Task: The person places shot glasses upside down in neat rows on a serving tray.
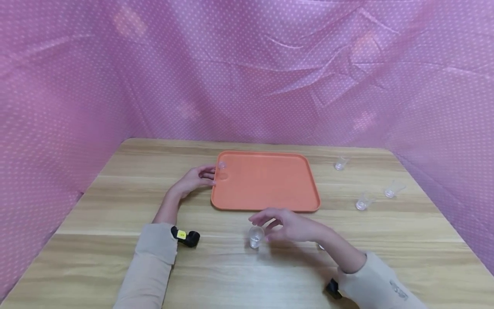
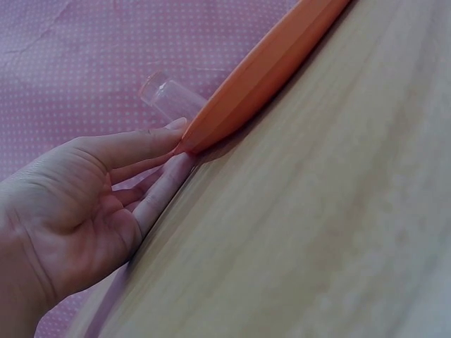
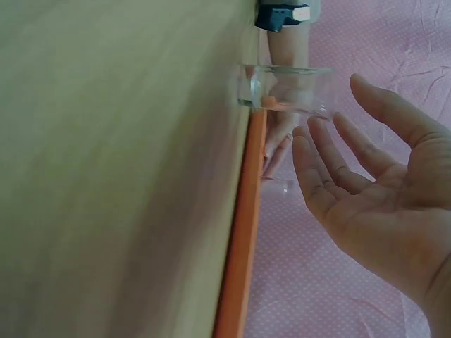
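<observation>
My left hand (image 1: 194, 179) pinches the left edge of an orange tray (image 1: 266, 180), thumb over the rim and fingers at its underside in the left wrist view. A small clear glass (image 2: 173, 97) stands on the tray close to that thumb. My right hand (image 1: 287, 225) hovers in front of the tray, its fingers spread and loosely bent beside another clear glass (image 1: 254, 237) on the table. In the right wrist view, a gap shows between the fingertips (image 3: 317, 127) and this glass.
Three more clear glasses, one at the back (image 1: 340, 163), one farther right (image 1: 393, 189) and one nearer (image 1: 363, 201), stand on the wooden table (image 1: 216, 274). Another glass (image 1: 321, 246) is mostly hidden by my right forearm. A pink dotted curtain (image 1: 247, 77) surrounds the table.
</observation>
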A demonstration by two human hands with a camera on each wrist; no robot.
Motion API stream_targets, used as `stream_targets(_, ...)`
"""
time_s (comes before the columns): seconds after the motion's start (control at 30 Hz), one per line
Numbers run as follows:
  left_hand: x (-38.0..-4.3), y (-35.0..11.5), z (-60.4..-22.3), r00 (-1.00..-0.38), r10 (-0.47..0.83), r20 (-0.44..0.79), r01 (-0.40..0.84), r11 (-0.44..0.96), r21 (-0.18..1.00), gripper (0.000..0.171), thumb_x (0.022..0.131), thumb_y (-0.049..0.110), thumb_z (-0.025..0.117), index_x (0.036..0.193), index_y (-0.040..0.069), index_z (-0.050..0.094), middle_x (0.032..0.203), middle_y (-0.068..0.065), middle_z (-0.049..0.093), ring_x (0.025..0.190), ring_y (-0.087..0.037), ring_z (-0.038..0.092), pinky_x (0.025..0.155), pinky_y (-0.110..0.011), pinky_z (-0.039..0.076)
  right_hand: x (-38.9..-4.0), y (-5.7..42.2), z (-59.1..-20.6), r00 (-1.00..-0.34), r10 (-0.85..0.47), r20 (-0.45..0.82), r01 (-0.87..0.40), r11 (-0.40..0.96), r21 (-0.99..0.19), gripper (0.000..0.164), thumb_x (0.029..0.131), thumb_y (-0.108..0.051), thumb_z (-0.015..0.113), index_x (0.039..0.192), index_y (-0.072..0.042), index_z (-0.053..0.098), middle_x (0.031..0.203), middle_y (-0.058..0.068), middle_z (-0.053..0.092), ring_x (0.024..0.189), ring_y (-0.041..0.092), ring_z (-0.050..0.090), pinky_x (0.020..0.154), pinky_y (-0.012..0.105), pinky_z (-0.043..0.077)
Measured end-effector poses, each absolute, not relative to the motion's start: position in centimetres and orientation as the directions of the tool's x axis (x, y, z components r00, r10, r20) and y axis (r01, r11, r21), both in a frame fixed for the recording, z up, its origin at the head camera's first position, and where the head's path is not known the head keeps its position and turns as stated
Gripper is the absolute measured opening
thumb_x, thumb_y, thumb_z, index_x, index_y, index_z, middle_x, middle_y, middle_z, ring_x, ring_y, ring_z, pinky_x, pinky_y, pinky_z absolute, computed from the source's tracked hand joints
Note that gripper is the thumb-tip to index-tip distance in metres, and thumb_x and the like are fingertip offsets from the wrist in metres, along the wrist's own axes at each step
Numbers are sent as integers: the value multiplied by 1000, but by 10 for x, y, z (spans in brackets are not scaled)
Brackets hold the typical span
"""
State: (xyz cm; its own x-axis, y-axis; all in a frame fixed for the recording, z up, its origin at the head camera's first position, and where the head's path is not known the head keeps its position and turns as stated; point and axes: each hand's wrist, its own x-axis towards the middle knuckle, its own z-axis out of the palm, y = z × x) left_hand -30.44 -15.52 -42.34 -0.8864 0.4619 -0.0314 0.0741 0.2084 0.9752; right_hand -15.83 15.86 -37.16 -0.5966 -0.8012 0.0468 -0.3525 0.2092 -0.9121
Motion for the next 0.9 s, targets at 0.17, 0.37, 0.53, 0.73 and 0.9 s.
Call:
stream_targets(0.17,-295,-151,-409,-880,474,-33,79,213,974,60,83,-6,62,136,-10,33,127,-28,43,113,-38,44,85,-25,47,-157,157,-379,-612,-790,-16,-325,270,-907,51,80,-1,68,127,-2,50,122,13,54,107,20,52,92,35,44)
stream_targets(0.37,-290,-149,-402,-883,467,-43,71,225,972,59,83,-5,62,135,-10,34,128,-28,43,114,-38,43,87,-25,46,-159,155,-384,-614,-789,-39,-323,295,-899,53,78,-2,70,127,-4,50,120,8,55,107,17,53,91,30,45)
stream_targets(0.53,-290,-150,-403,-881,471,-39,75,222,972,59,83,-5,62,135,-11,34,128,-28,43,114,-37,43,87,-26,46,-161,153,-390,-615,-787,-47,-308,295,-905,52,76,2,69,126,-1,52,118,9,56,105,19,54,88,30,47)
stream_targets(0.73,-291,-150,-404,-881,471,-45,67,217,974,59,84,-5,62,135,-10,34,127,-28,43,114,-37,43,87,-26,46,-160,149,-396,-630,-772,-87,-257,314,-914,51,73,6,70,122,0,55,112,5,58,95,15,57,82,30,50)
stream_targets(0.9,-290,-150,-402,-882,468,-50,60,218,974,59,84,-5,62,135,-9,34,128,-27,43,114,-36,43,89,-28,45,-160,147,-399,-627,-776,-72,-294,321,-900,50,72,5,72,120,-2,57,114,7,59,92,13,57,79,28,51)
